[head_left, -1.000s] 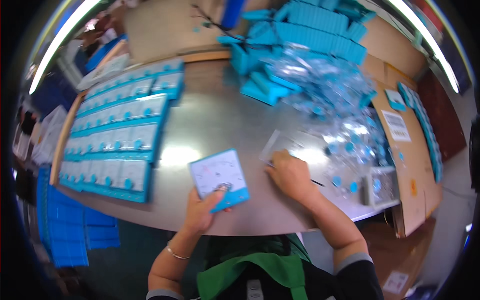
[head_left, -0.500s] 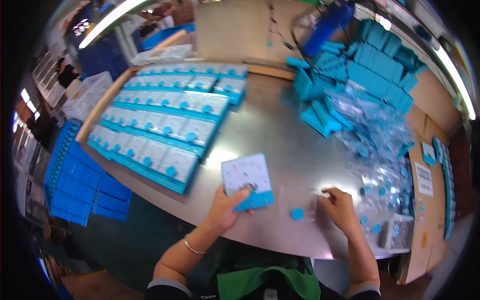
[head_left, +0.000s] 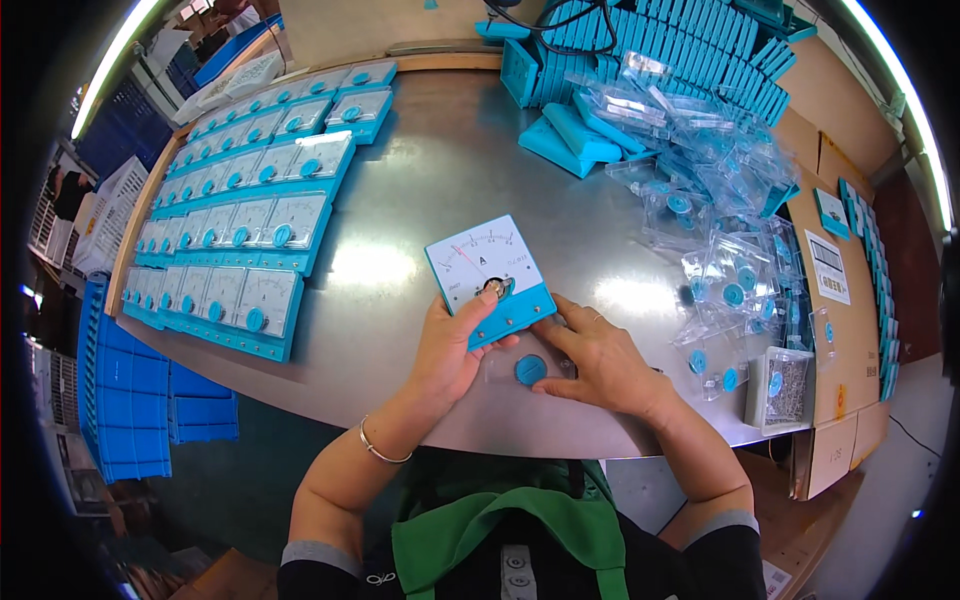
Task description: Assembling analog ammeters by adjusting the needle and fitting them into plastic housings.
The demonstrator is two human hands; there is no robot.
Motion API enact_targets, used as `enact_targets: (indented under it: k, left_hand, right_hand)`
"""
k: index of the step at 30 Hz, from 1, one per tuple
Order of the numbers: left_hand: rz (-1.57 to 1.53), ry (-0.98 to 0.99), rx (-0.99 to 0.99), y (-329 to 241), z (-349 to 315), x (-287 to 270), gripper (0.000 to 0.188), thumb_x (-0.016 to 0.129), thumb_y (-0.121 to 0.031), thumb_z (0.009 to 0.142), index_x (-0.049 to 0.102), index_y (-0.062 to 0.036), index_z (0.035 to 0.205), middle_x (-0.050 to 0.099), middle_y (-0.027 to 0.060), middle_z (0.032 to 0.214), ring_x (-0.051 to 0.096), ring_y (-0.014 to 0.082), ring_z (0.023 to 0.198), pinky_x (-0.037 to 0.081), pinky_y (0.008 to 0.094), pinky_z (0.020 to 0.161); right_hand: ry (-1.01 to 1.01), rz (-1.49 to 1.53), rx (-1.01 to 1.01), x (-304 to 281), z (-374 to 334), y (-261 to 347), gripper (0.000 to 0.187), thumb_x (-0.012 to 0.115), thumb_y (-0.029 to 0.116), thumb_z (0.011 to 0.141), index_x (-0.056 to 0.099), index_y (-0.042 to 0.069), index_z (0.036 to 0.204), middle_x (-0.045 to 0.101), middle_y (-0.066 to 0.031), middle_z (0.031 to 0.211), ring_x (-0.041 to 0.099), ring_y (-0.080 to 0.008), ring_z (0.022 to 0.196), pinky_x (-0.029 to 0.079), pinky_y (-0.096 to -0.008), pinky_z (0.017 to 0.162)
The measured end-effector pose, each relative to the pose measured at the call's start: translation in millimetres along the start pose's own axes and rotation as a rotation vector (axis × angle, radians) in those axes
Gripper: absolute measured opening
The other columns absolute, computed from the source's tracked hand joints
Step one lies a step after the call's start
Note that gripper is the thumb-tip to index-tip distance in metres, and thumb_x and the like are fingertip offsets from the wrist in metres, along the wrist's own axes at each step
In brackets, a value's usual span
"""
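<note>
Teal cases (head_left: 660,45) behind covers (head_left: 722,275), beyond the meter (head_left: 480,262).

The left hand (head_left: 450,345) grips a blue-and-white dial meter (head_left: 508,252), thumb over its lower middle, at the near side of a metal table (head_left: 430,150). The right hand (head_left: 610,365) is just beside a blue-knobbed clear cover (head_left: 530,370). Covered meters (head_left: 235,235) lie in rows left; loose clear covers (head_left: 722,265) heap right, near blue cases (head_left: 665,50) stacked far right.

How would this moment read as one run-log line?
left hand: holding ammeter | right hand: touching blue-knobbed clear cover | left side: meter rows
</note>
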State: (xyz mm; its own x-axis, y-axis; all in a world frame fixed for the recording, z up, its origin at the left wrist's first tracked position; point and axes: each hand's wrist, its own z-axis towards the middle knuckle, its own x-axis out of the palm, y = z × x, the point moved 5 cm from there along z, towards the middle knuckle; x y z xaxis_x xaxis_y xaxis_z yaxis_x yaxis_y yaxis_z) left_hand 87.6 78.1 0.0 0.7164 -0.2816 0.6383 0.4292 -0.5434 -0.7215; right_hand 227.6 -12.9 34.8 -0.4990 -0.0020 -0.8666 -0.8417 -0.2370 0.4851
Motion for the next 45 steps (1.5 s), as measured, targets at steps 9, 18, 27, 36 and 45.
enact_targets:
  k: [9,18,27,36,45]
  left_hand:
    - [0.089,0.005,0.031,2.4,2.9,1.9,0.032,0.063,-0.015,0.086,0.051,-0.0020,0.113,0.062,0.0097,0.101,0.065,0.0188,0.082,0.057,0.0320,0.063]
    - [-0.015,0.027,-0.018,-12.3,-1.9,-10.9,0.037,0.065,-0.016,0.085,0.047,-0.0019,0.114,0.060,0.0096,0.104,0.064,0.0192,0.083,0.057,0.0331,0.061]
    - [-0.004,0.097,-0.075,-25.5,-60.2,-64.3,0.042,0.049,-0.028,0.094,0.041,-0.0022,0.126,0.057,0.0157,0.114,0.064,0.0244,0.091,0.058,0.0371,0.061]
    - [-0.178,0.241,-0.369,11.2,-66.9,-21.7,0.054,0.024,-0.047,0.098,0.034,-0.0082,0.134,0.053,0.0138,0.123,0.062,0.0272,0.101,0.059,0.0409,0.069]
    - [-0.166,0.251,-0.427,21.2,-63.7,-11.8,0.056,0.022,-0.048,0.098,0.034,-0.0075,0.134,0.053,0.0141,0.123,0.062,0.0278,0.100,0.059,0.0408,0.070]
  right_hand:
    - [-0.011,-0.060,0.014,1.6,0.4,5.4,0.067,0.073,0.030,0.068,0.049,0.005,0.125,0.045,-0.0187,0.129,0.055,-0.0354,0.094,0.051,-0.0428,0.074]
    - [-0.068,-0.028,-0.019,0.9,3.8,4.2,0.067,0.076,0.029,0.065,0.053,0.004,0.123,0.048,-0.0180,0.129,0.055,-0.0344,0.098,0.050,-0.0404,0.080]
    - [-0.122,0.421,0.190,-28.2,12.9,13.3,0.073,0.082,0.023,0.058,0.056,0.005,0.123,0.054,-0.0138,0.129,0.055,-0.0157,0.089,0.046,-0.0247,0.066]
    - [-0.036,0.437,0.121,-13.2,24.2,23.3,0.070,0.082,0.025,0.060,0.058,0.004,0.122,0.057,-0.0119,0.124,0.048,-0.0120,0.076,0.043,-0.0252,0.065]
    - [0.052,0.512,0.200,-20.3,13.9,12.7,0.069,0.080,0.030,0.064,0.056,-0.002,0.120,0.056,-0.0188,0.122,0.060,-0.0232,0.090,0.049,-0.0315,0.077]
